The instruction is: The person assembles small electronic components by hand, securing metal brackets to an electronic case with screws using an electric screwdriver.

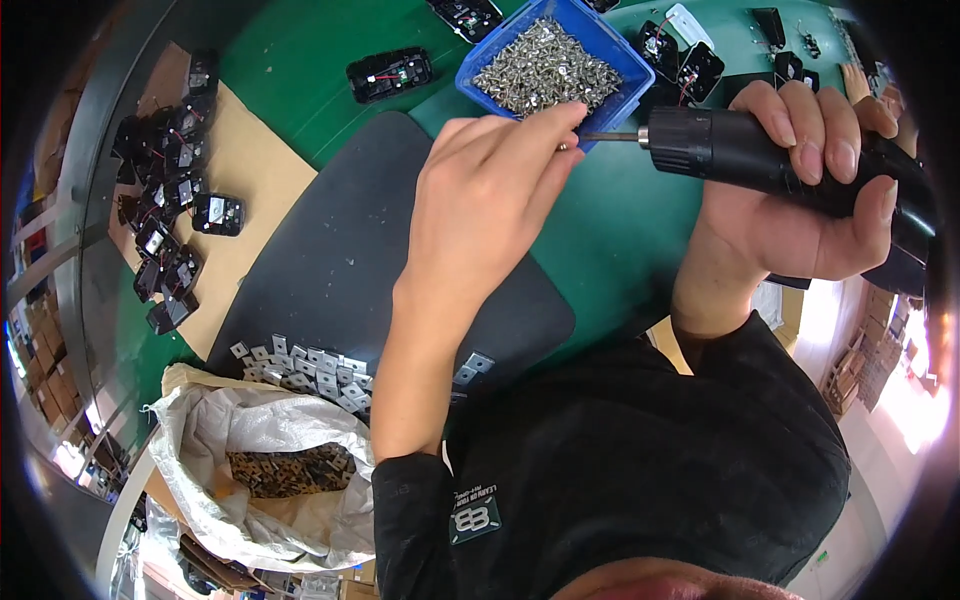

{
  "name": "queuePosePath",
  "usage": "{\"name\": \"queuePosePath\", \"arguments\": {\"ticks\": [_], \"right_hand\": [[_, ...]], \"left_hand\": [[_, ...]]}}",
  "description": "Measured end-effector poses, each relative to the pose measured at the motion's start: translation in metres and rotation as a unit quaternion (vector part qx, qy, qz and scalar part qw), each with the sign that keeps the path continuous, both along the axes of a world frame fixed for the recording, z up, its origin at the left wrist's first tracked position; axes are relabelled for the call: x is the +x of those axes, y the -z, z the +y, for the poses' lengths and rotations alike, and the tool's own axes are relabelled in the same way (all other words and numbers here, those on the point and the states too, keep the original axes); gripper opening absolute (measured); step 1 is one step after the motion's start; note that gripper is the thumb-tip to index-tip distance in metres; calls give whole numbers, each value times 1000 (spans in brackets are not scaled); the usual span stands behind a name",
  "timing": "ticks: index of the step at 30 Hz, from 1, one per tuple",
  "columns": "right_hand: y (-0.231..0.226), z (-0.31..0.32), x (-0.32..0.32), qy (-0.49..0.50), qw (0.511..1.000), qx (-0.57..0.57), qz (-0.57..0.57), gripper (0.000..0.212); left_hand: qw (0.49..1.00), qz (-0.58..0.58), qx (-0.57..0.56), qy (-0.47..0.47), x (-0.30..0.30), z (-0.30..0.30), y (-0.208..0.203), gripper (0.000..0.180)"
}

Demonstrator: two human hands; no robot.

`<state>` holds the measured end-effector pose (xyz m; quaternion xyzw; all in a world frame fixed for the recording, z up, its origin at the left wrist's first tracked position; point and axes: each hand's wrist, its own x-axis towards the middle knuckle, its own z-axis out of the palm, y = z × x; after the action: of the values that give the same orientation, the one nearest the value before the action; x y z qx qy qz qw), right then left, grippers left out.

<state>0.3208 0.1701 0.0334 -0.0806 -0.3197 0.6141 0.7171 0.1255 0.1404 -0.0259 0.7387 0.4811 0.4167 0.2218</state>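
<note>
Two hands are busy above the green bench [300,70]. Nearest you, at seven o'clock, a white woven sack [250,440] lies open with dark and tan pieces inside. Just past it, a scatter of small silver metal brackets [310,368] sits on the near edge of the dark rubber mat [330,250].

Your left hand [490,190] reaches from six o'clock toward twelve, fingers pressed together, and its fingertips pinch what looks like a small silver screw [566,146] at the tip of the driver bit [610,136]. Your right hand [810,190] is wrapped shut around the black cylindrical electric screwdriver [760,150] at two o'clock. The tool lies nearly level; its long axis runs three to nine o'clock, with the bit pointing toward nine, at your left fingertips.

By my reading, you are loading a screw onto the bit; no housing lies under the tool, so the driving itself looks not yet begun.

Farther off at twelve o'clock, touching nothing but the bench, stands the blue plastic tray of silver screws [546,66]. A black housing with red wires [390,75] lies at eleven, and many more black housings [170,190] are heaped on tan cardboard at nine.
</note>
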Motion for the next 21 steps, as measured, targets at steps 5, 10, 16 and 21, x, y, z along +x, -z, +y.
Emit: {"name": "queuePosePath", "arguments": {"ticks": [5, 10, 16, 21], "right_hand": [[-4, -12, -24, -38, 984, -63, 164, 38], [-5, -11, -14, -69, 995, 25, -62, 38], [-8, -18, -21, -114, 991, 37, -67, 39], [-9, -19, -15, -163, 977, 30, -130, 39]], "left_hand": [[998, 9, 59, -6, -6, -16, -2, 39], [997, -5, 76, -22, -14, -31, -2, 40], [996, -2, 85, -27, -25, -47, -8, 39], [991, 40, 116, -46, -27, -61, -17, 41]]}}
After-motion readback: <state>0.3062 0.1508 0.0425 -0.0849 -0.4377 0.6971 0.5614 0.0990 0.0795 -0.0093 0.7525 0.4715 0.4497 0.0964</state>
